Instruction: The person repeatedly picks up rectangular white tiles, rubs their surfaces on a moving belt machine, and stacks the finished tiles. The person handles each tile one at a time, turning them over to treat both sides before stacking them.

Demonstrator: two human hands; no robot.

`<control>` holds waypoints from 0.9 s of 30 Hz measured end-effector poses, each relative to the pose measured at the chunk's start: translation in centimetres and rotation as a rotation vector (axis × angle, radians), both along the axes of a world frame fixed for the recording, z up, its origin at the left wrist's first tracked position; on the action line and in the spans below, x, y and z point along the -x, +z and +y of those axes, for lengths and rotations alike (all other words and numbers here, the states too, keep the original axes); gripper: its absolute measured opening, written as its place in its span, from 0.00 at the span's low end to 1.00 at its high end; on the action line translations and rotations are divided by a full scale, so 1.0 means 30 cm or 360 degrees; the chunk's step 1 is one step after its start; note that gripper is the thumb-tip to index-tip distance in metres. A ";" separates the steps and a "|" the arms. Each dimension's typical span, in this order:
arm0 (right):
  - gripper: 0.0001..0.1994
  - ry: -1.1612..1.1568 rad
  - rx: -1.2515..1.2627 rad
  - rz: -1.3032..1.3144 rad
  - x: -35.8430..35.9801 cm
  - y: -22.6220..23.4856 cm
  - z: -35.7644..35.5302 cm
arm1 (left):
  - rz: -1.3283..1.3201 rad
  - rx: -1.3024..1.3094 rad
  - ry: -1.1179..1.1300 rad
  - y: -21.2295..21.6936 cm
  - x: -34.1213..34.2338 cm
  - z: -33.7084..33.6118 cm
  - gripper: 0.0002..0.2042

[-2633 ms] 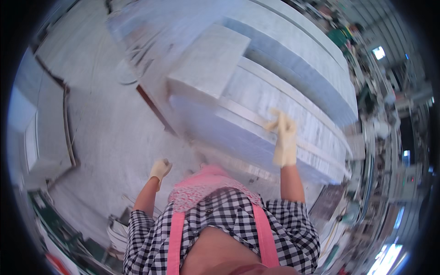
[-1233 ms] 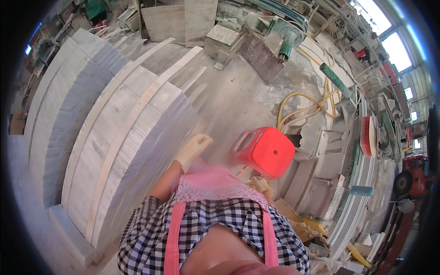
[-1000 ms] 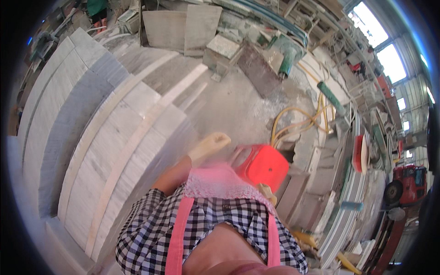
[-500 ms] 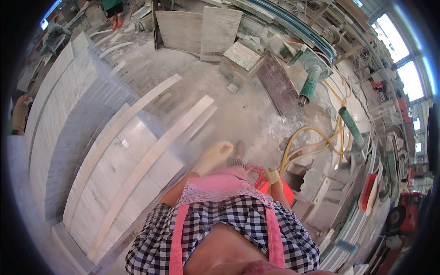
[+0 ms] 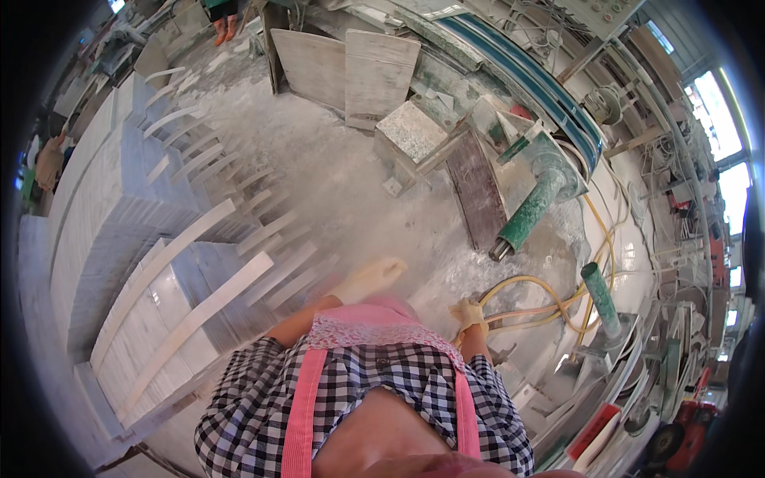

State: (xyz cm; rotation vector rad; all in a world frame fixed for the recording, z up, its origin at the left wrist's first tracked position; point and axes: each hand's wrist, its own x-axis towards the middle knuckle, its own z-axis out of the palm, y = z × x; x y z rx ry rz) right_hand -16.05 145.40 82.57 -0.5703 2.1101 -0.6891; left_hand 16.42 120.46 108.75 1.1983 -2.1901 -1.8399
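My left hand, in a pale cream glove, hangs over the dusty floor in front of the pink apron. It is smeared by motion, so its fingers do not show clearly. On the other side of the apron my right hand, in the same kind of glove, has its fingers curled in. Whatever may be inside it is hidden. Beyond the right hand lies a looped yellow hose. Nearest on the left is a stack of pale stone slabs with light strips across it.
A taller slab stack rises on the far left, with several pale strips jutting toward the floor. Ahead stand leaning boards, a speckled block, a brown panel and a green pipe. A person's orange boots show far back.
I have moved forward: the green pipe and blocks appear nearer, and the slab stacks have slid down and left. The red object beside my right hand has gone from view.
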 end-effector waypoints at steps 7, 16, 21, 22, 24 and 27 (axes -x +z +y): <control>0.16 0.0359 0.0395 0.0039 0.101 -0.089 -0.212 | 0.0134 0.0265 0.0191 -0.128 0.090 -0.164 0.17; 0.18 0.0694 0.0102 0.0288 0.336 0.036 -0.766 | 0.0377 0.0064 0.0282 -0.097 0.190 -0.673 0.19; 0.16 0.0284 -0.0272 -0.0051 0.286 0.193 -1.107 | 0.0412 0.0043 0.0743 -0.091 0.125 -0.983 0.17; 0.16 0.0498 -0.0222 0.0135 0.281 0.215 -1.172 | 0.0388 -0.0007 0.0834 -0.112 0.113 -1.018 0.16; 0.16 0.0764 -0.0196 0.0318 0.252 0.246 -1.277 | 0.0490 -0.0141 0.1002 -0.151 0.065 -1.080 0.15; 0.16 0.0910 -0.0142 0.0307 0.253 0.234 -1.452 | 0.0477 -0.0158 0.1155 -0.219 -0.016 -1.138 0.14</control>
